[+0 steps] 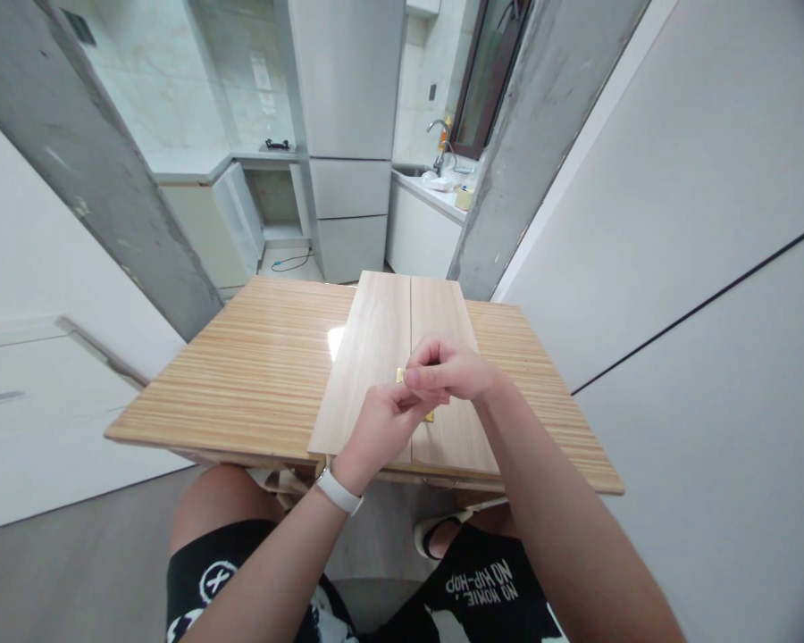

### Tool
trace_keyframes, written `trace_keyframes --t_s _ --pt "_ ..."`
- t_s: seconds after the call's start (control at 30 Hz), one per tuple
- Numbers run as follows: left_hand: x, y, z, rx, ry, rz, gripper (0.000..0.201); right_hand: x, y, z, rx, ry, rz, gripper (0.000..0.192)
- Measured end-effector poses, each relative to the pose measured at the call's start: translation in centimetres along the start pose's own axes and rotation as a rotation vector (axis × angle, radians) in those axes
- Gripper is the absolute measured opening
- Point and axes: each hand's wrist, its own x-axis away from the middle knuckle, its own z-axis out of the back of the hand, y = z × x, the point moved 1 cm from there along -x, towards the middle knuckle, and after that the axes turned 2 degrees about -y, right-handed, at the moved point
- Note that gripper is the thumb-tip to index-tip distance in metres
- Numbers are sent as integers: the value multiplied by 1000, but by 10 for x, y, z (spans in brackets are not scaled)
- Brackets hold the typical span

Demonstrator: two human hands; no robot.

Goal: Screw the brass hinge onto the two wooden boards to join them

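On the striped wooden tabletop (255, 375) two pale boards (381, 348) are lying side by side, long edges touching, their near ends reaching the table's front edge. Both are looking stiff, flat and smooth — probably light enough to slide if nudged, so they are best steadied flat or taken by their long outer edges. Over the seam a small brass hinge (430, 416) is peeking out, mostly hidden; being thin metal, it is likely slippery and best pinched by its edges. The right hand (452, 368) is curling its fingers narrowly above it, and the left hand (381, 424) is meeting it from below, fingertips pinched — what they are gripping I cannot tell. Down on the person's black shorts (482, 585), white lettering is reading "NO HIP-HOP, NO HOMIE".
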Motion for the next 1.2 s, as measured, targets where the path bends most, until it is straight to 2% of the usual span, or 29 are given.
trace_keyframes --t_s 0.17,0.23,0.3,0.47,0.5,0.53,0.57,0.63,0.87,0.93,0.97,1.03,1.2 --pt "0 -3 3 61 -13 62 28 -9 5 -15 -33 201 -8 70" --pt "-1 -3 2 100 4 65 25 -10 7 -22 -3 350 -8 71" --pt "0 -2 0 131 25 58 20 -11 10 -32 68 574 8 70" --pt "8 4 -4 19 100 28 10 -13 13 -68 271 1312 95 63" --pt "10 3 -3 -25 107 21 11 -13 13 -73 284 1394 99 62" --pt "11 2 -2 -62 107 13 12 -14 13 -77 285 1421 101 62" --pt "11 0 -1 -85 104 4 13 -14 12 -78 276 1392 102 62" --pt "11 -4 3 -82 79 -9 15 -13 9 -70 252 1190 99 64" --pt "1 -3 9 14 -18 2 23 0 -4 -9 89 129 5 54" --pt "1 0 9 34 -51 -3 26 -1 -3 -2 41 -69 -2 57" --pt "1 0 9 40 -65 -1 28 -2 -2 -1 18 -102 -1 60" --pt "0 1 10 44 -72 15 31 -5 1 -2 -13 -41 2 65" --pt "-4 -1 6 101 -15 35 25 -12 8 -14 -60 369 9 70"
